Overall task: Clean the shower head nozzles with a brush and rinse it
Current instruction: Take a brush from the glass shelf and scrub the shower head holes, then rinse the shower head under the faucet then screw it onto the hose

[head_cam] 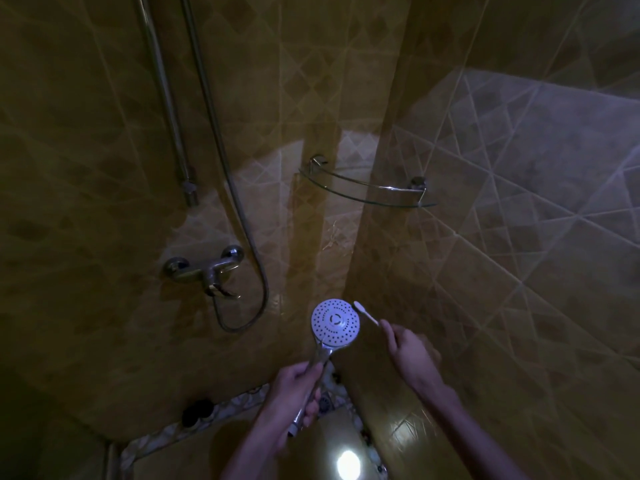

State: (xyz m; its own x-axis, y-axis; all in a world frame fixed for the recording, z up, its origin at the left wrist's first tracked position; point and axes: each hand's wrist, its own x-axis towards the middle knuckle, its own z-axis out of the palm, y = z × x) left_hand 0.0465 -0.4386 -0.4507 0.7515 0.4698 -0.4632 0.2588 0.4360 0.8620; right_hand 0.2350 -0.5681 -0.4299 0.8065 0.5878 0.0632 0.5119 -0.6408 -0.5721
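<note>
- Fingers of our left hand [294, 386] curl round the chrome handle; the round, dotted shower head [335, 322] stands above them.
- Our right hand [410, 349] pinches a slim white brush [365, 313], its bristled tip beyond the fingertips, beside the head's rim.

shower head [335, 322] lies left of the toothbrush [365, 313]; faucet [204, 270] far left, glass shelf [367, 187] farther back.
</note>
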